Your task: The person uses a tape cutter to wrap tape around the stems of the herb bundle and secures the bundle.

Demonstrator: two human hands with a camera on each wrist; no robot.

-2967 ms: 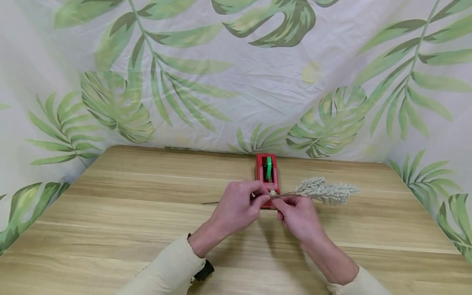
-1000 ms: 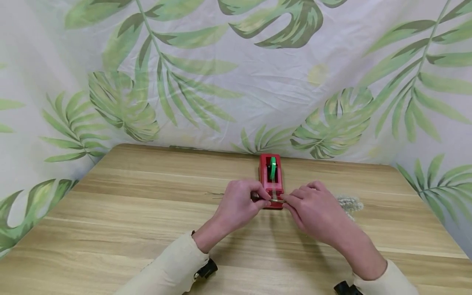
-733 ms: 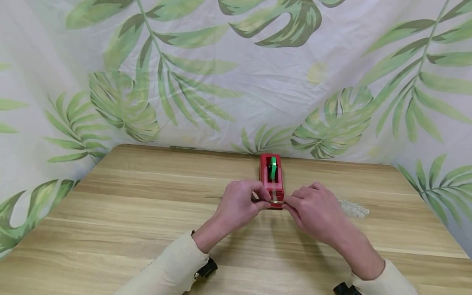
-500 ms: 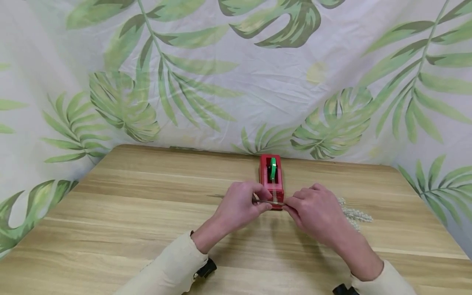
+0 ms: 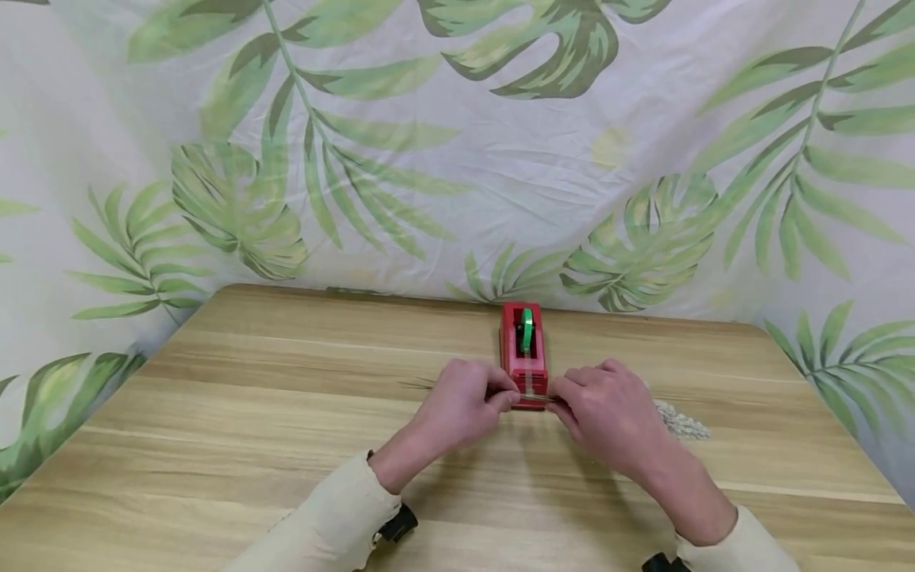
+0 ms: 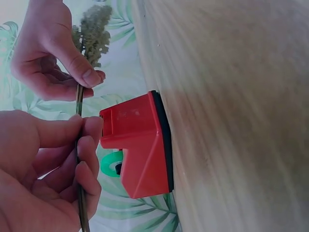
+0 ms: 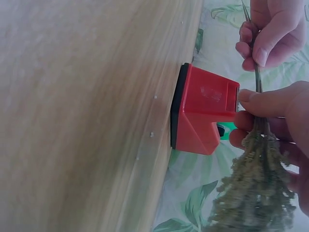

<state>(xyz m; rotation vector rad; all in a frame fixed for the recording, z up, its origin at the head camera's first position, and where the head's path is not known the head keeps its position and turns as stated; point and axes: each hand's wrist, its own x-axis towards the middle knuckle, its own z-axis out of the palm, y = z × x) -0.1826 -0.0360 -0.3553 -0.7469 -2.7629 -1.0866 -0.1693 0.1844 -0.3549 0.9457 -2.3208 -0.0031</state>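
Pinching from both sides, I have the dried stem stretched crosswise between my two hands at the middle of the head frame, right at the near end of the red tape dispenser. My left hand closes thumb and forefinger on the bare part of the stem; in the left wrist view those fingers curl round it just beside the dispenser's cutter end. My right hand pinches the stem on the other side, close under the fluffy seed head, which pokes out past my knuckles toward the right of the frame. In the right wrist view the seed head hangs at the lower right, with my thumb lying along the stem above it.

I judge the two grips sit this close together so that the short span of stem between them stays taut and level with the cutter edge, where the clear strip of tape comes off the green roll. Whether the stem actually touches the tape I cannot tell.

Around this, the dispenser stands flat on the wooden table, lengthwise toward me. Behind the table, across the upper frame, hangs a leaf-print cloth.
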